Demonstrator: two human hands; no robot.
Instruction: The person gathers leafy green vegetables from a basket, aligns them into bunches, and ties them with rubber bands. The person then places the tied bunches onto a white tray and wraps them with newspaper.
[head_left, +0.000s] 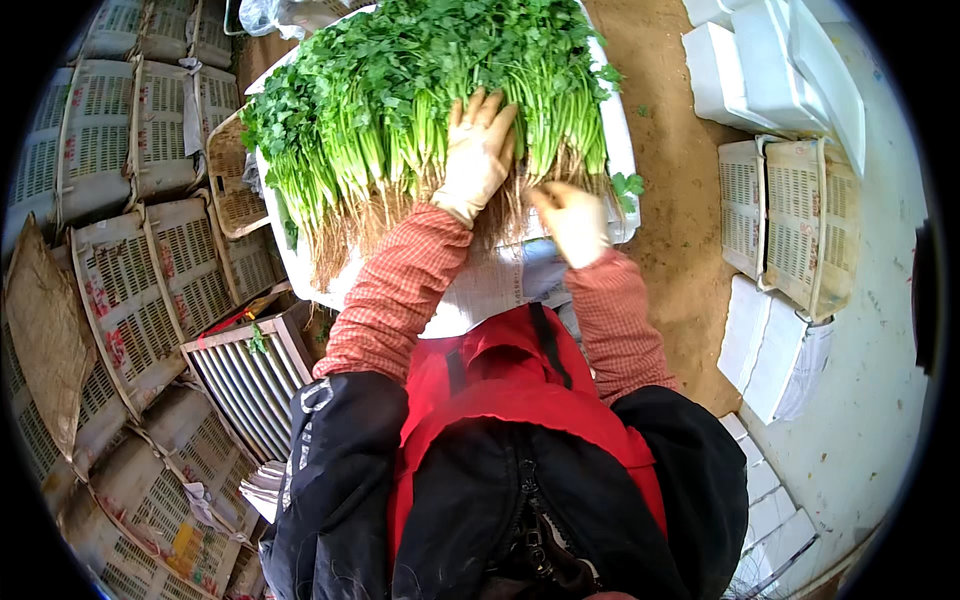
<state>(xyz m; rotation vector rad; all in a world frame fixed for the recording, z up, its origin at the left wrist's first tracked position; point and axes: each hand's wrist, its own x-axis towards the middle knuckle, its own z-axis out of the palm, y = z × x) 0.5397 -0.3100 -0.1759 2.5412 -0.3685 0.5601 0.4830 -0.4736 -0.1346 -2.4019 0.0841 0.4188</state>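
Observation:
A dense row of leafy green herbs (367, 142), looking like coriander, lies before me with leaves away from me and brown roots (375, 217) towards me. It fills a white container (621, 135), whose side wall shows on the right. My left hand (476, 161), in a pale glove, rests flat on the stems in the middle, fingers slightly spread and nothing gripped. Beside the roots on the right is my right hand (576, 221), also gloved. Motion blurs it, its fingers look bent, and whether they pinch any roots is unclear.
Stacked slatted plastic crates (135, 277) line the left side, with a metal-barred frame (244, 382) close to my left arm. White foam boxes (765, 71), more crates (795, 217) and white blocks (772, 345) stand along the right wall. Brown floor (675, 292) shows between.

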